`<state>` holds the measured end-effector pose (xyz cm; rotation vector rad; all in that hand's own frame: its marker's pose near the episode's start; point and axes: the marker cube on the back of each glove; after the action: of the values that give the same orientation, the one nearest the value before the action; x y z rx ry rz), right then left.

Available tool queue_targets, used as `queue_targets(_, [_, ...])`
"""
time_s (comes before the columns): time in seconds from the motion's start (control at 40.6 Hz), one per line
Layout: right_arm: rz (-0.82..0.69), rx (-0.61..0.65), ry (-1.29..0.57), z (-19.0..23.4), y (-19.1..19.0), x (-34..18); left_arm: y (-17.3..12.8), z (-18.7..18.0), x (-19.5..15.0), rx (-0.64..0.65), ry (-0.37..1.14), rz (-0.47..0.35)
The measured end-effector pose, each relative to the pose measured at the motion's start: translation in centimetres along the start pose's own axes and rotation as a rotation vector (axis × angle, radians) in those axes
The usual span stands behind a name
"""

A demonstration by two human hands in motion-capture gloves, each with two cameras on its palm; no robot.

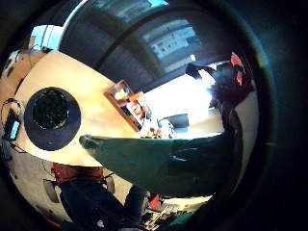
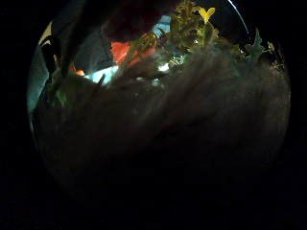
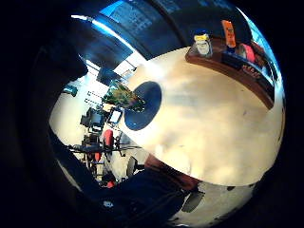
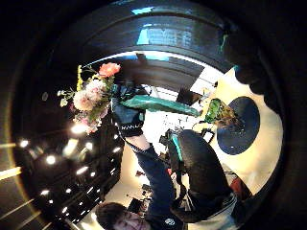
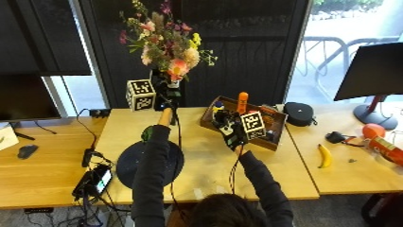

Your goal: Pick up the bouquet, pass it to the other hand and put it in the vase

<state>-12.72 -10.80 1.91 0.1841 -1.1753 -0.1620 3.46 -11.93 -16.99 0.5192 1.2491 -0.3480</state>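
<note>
My left hand point(image 5: 165, 92) is raised high above the back of the table and grips the stems of the bouquet point(image 5: 167, 45), whose pink, yellow and red flowers point upward. The right thumb side palm view shows the same hand point(image 4: 127, 117) round the green stems point(image 4: 158, 105) below the flowers point(image 4: 93, 96). The green vase point(image 5: 147, 133) stands on a dark round mat point(image 5: 135, 165) at the table's left, partly hidden by my left forearm. The left palm looks down into it point(image 1: 50, 108). My right hand point(image 5: 228, 135) hovers over the table's middle and holds nothing.
A wooden tray point(image 5: 267, 142) with an orange bottle and other items sits behind my right hand. On the right-hand table lie a black case point(image 5: 299, 113) and a banana point(image 5: 325, 156), with a monitor point(image 5: 378, 71) behind. A device with cables point(image 5: 94, 179) sits at the left front edge.
</note>
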Motion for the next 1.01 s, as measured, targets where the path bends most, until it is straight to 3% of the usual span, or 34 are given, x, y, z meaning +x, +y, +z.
queue_targets(0.541, [0.008, 0.025, 0.057, -1.6, 0.1, 0.9, -4.6, -4.1, -6.4, 0.286, 0.008, -0.098])
queue_targets(0.861, [0.053, 0.022, 0.067, -1.6, -0.5, 4.6, -6.4, -3.7, -11.5, 0.281, -0.017, -0.139])
queue_targets(1.009, [0.074, 0.010, 0.077, -1.5, -0.3, 5.2, -7.0, -3.7, -15.1, 0.144, 0.022, -0.180])
